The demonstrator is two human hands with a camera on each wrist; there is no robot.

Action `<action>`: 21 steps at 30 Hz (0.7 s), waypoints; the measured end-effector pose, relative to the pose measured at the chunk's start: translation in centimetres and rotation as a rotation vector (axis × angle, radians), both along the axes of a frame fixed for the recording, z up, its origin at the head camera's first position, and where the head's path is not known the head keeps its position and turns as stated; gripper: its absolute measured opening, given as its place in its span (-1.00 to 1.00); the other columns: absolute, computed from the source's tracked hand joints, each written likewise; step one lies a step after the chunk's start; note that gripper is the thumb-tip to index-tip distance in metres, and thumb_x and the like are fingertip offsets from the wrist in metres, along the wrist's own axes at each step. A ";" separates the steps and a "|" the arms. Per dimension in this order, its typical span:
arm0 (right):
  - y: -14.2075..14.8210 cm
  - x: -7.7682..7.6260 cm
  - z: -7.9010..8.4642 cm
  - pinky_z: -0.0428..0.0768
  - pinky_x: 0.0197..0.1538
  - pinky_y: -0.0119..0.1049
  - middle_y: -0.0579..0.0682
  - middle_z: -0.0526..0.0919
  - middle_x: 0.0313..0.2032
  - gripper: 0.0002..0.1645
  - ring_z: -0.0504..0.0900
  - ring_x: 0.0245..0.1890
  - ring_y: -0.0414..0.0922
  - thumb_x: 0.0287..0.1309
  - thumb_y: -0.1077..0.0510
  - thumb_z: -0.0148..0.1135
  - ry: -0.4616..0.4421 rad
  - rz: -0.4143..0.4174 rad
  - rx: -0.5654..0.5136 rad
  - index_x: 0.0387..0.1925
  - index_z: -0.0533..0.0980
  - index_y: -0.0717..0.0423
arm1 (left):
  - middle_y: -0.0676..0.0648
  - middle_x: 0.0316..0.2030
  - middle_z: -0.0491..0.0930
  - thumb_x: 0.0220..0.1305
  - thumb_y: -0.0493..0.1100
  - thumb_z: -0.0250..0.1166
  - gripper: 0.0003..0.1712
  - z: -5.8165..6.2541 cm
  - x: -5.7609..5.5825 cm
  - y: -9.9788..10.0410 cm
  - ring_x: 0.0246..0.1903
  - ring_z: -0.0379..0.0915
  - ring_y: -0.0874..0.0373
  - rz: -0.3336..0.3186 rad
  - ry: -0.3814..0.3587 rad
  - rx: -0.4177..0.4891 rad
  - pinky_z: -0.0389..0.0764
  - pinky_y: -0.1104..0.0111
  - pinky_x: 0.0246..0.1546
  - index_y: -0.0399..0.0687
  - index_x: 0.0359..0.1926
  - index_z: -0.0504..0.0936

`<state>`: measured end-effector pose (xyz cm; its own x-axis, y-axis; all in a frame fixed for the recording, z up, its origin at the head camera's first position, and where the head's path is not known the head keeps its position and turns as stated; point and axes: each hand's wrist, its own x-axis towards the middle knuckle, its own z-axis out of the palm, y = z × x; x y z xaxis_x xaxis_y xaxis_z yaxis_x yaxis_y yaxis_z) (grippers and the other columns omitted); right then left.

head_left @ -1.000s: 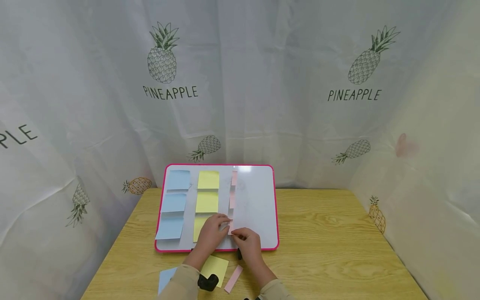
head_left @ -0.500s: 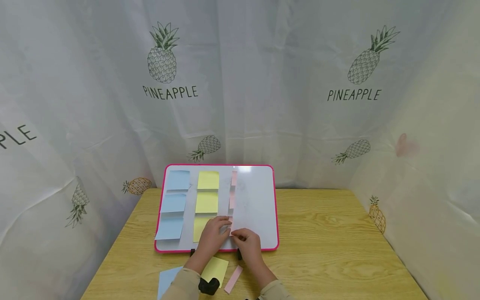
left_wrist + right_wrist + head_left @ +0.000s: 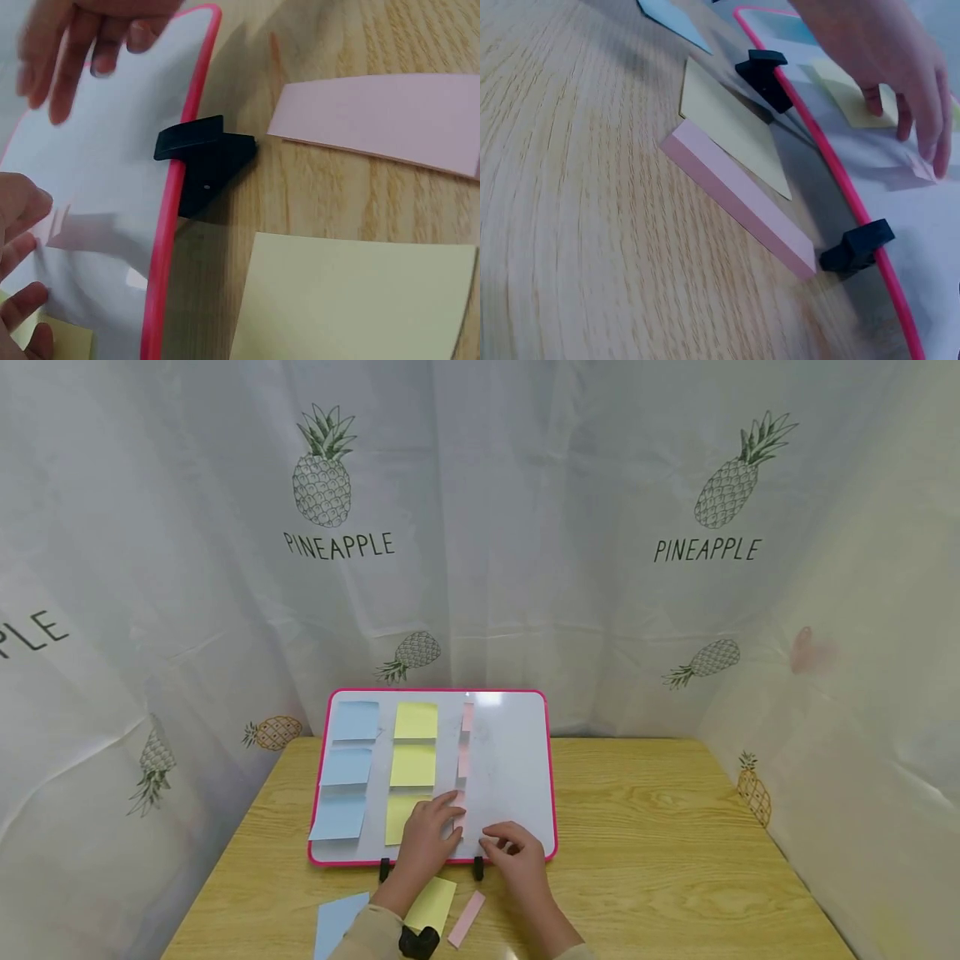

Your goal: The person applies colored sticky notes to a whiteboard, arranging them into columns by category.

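A whiteboard with a pink rim leans on a stand, carrying columns of blue, yellow and narrow pink sticky notes. My left hand lies over its lower middle, fingertips touching the lowest pink sticky note, which the fingers partly cover. That hand also hides part of the lowest yellow note. To the right, my right hand hovers by the board's lower edge with fingers loosely bent. Nothing shows between its fingers in the left wrist view, where the right hand is at the top.
On the wooden table before the board lie a pink sticky pad, a yellow pad and a blue pad. Two black stand clips hold the board's lower edge. A pineapple-print curtain hangs behind.
My right hand has let go of the lowest pink note and moved right, away from it. My left hand has stayed at the note, shifting only slightly.
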<state>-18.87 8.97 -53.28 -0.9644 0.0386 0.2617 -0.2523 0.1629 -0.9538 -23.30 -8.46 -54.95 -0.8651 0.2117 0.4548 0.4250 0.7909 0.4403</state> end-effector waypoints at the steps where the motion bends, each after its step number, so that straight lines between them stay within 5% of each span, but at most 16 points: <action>1: 0.2 0.1 0.1 0.49 -0.35 -0.37 0.16 0.69 -0.30 -0.86 0.52 -0.41 -0.19 0.04 0.37 0.41 0.008 -0.005 -0.005 -0.29 0.69 0.30 | -0.05 0.16 0.52 0.11 -0.20 0.45 -0.74 0.0 0.1 0.0 -0.03 0.43 -0.12 0.002 0.013 -0.012 0.51 0.00 -0.07 -0.02 -0.12 0.73; 8: 1.3 0.5 0.6 0.49 -0.39 -0.37 0.12 0.69 -0.34 -0.84 0.51 -0.44 -0.15 0.00 0.38 0.43 0.019 -0.021 -0.006 -0.31 0.70 0.18 | -0.02 0.23 0.47 0.09 -0.14 0.45 -0.65 -0.8 0.1 -0.1 -0.04 0.39 -0.09 -0.004 0.042 -0.043 0.49 0.01 -0.13 0.02 -0.04 0.71; 15: 2.2 0.6 0.9 0.46 -0.38 -0.41 0.25 0.67 -0.28 -0.79 0.52 -0.41 -0.12 0.00 0.34 0.45 -0.032 0.019 0.008 -0.25 0.68 0.29 | -0.01 0.27 0.43 0.12 -0.09 0.44 -0.62 -0.7 0.1 0.0 -0.01 0.36 -0.08 -0.008 0.010 -0.066 0.46 -0.01 -0.10 0.05 0.00 0.69; 21: 2.6 0.1 0.0 0.46 -0.42 -0.41 0.24 0.67 -0.27 -0.78 0.51 -0.42 -0.12 -0.01 0.34 0.46 -0.035 0.022 0.014 -0.25 0.68 0.28 | -0.02 0.29 0.41 0.12 -0.08 0.43 -0.61 -0.4 0.3 0.3 0.00 0.35 -0.05 -0.018 -0.016 -0.092 0.45 0.01 -0.13 0.05 0.01 0.68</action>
<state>-18.74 11.55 -53.30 -0.9735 0.0142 0.2282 -0.2225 0.1709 -0.9598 -23.05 -8.14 -55.32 -0.8679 0.2672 0.4187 0.4326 0.8208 0.3731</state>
